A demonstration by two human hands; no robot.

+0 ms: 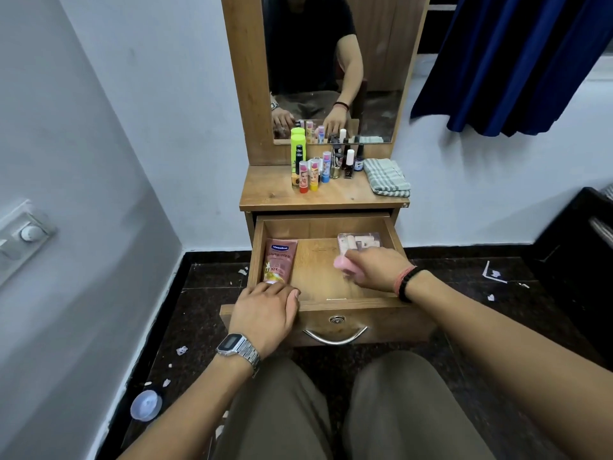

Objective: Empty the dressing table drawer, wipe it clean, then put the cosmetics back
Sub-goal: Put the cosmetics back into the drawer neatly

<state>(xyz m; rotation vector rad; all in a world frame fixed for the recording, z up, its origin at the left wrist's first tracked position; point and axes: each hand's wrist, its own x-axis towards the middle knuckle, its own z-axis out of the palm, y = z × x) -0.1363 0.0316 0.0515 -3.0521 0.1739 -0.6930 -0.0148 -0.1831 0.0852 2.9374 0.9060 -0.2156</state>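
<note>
Open wooden drawer [326,227] pulled out, steadied by left hand [265,310] lying flat and empty on its front edge. Right hand [376,268] curled round small pink item [341,263], near clear plastic case [360,242]; pink lotion tube [279,264] along left wall. Remaining cosmetics bottles [323,164] and folded checked cloth [386,177] parked on wooden bench [275,190] above. Dark floor [199,287] littered with scraps.

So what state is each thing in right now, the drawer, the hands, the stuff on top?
drawer: pulled open
pink tube: lying flat in drawer
clear case: in drawer
left hand: resting on drawer front
right hand: holding a blurred pink item
checked cloth: folded on tabletop
bottles: upright
</note>
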